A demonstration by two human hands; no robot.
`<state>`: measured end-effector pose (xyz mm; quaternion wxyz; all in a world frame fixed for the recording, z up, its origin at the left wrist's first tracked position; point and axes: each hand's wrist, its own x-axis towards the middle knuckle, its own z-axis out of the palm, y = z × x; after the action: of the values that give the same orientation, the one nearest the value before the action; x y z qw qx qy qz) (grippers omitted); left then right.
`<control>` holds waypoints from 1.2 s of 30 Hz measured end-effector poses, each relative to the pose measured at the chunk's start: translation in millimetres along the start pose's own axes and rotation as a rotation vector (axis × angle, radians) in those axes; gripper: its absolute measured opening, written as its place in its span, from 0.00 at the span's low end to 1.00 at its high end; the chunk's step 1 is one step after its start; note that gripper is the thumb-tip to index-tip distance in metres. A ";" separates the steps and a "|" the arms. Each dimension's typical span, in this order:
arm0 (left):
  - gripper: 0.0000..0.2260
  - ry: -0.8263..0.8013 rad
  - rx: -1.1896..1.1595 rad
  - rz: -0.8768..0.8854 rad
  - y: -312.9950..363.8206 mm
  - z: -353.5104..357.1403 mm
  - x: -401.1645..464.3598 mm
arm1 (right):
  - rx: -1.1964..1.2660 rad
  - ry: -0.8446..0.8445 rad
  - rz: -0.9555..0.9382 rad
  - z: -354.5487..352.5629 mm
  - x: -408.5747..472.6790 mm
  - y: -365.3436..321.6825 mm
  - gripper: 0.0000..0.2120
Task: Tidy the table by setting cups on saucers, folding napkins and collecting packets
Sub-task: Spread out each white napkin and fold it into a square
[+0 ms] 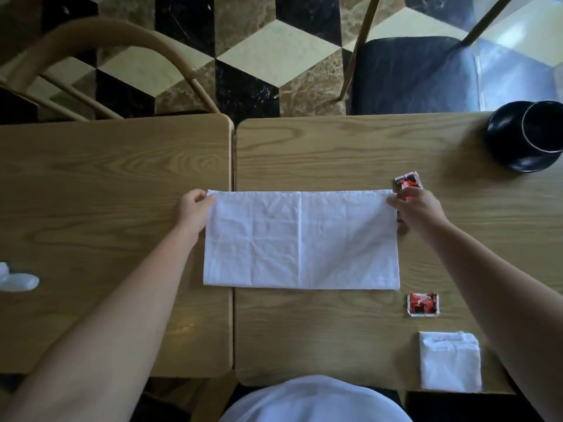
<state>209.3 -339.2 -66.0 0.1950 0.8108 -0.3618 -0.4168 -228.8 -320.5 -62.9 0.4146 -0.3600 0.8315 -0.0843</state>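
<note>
A white cloth napkin [301,240], creased and lying as a wide rectangle, spans the seam between two wooden tables [320,336]; the left hand [195,207] pinches its far left corner and the right hand [419,205] pinches the far right; a red packet [423,304] lies just beside its near right corner; a smaller folded napkin [450,360] sits at the near edge.

Two wooden tables sit edge to edge before me, the left table [91,178] and the right table [335,147]. Beyond them, a curved-back chair [100,35] at upper left, a dark-cushioned chair [411,74] at upper right, and a cube-patterned floor [274,56] between.
</note>
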 end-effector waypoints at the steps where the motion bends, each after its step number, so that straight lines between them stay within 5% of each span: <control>1: 0.06 -0.010 -0.004 -0.012 -0.3 -0.7 1.4 | 0.014 -0.015 0.003 0.2 1.7 -0.6 0.06; 9: 0.10 0.019 -0.019 -0.094 -1.5 2.9 7.5 | 0.040 -0.064 0.048 5.7 17.6 2.5 0.09; 12: 0.12 0.179 -0.030 -0.108 6.1 5.5 -10.2 | -0.043 0.074 0.020 7.6 1.6 -2.3 0.13; 15: 0.11 0.363 0.175 0.092 -5.0 9.0 -50.6 | 0.062 0.311 -0.043 16.5 -45.9 1.2 0.14; 17: 0.06 0.237 0.221 0.240 -12.6 24.1 -89.3 | 0.098 0.272 -0.158 40.0 -88.3 4.3 0.11; 19: 0.01 -0.082 0.279 0.355 -17.6 49.7 -130.2 | 0.072 -0.006 -0.282 74.2 -130.0 2.0 0.09; 22: 0.11 -0.350 0.217 0.358 -19.8 85.6 -175.7 | 0.131 -0.338 -0.349 123.0 -171.5 -4.9 0.11; 28: 0.13 -0.374 0.172 0.051 -32.4 97.2 -175.9 | 0.217 -0.446 -0.150 151.8 -177.8 -2.3 0.10; 36: 0.14 -0.233 0.189 -0.064 -56.4 49.2 -139.0 | 0.054 -0.267 -0.108 88.4 -146.0 52.5 0.13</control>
<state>138.7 -198.4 -54.8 0.0614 0.7829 -0.3934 -0.4781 -132.3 -170.7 -50.9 0.5259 -0.4011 0.7458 -0.0800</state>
